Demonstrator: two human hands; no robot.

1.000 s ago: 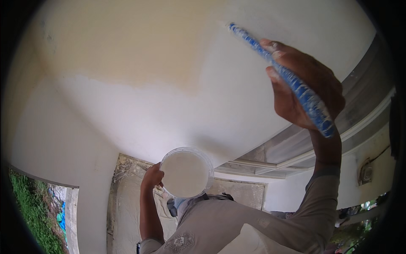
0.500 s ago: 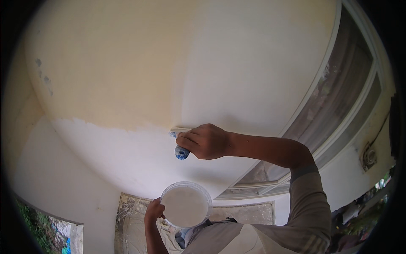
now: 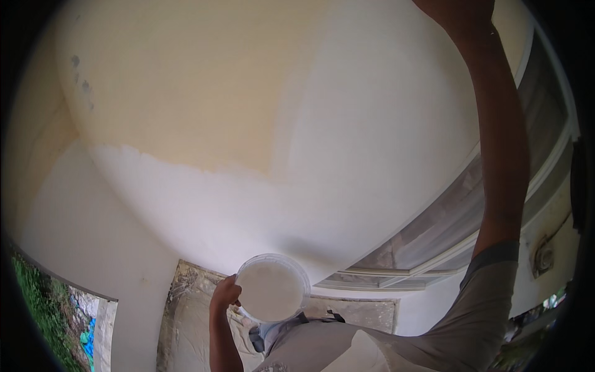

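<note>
My left hand (image 3: 226, 292) grips the rim of a round, clear-walled bucket (image 3: 304, 305) at waist height. Inside it is off-white paint (image 3: 270, 290), its surface facing up. My right arm is stretched far up, and the right hand (image 3: 462, 13) is cut off by the top edge of the picture. Its fingers and anything in them are out of sight. That hand is close to the upper right part of the wall (image 3: 372, 118), which is white there, with a cream-yellow area to its left.
A white-framed window (image 3: 427, 248) curves along the right. Below it, a round fitting (image 3: 543, 259) sits on the wall. Low at left is an opening with green plants (image 3: 38, 304) outside. A stained, sheet-covered floor (image 3: 195, 316) lies beneath the bucket.
My right hand, which held a flat-edged brush with a blue-patterned handle at mid-wall, has swung up and right to the top edge. The bucket stays in my left hand.
</note>
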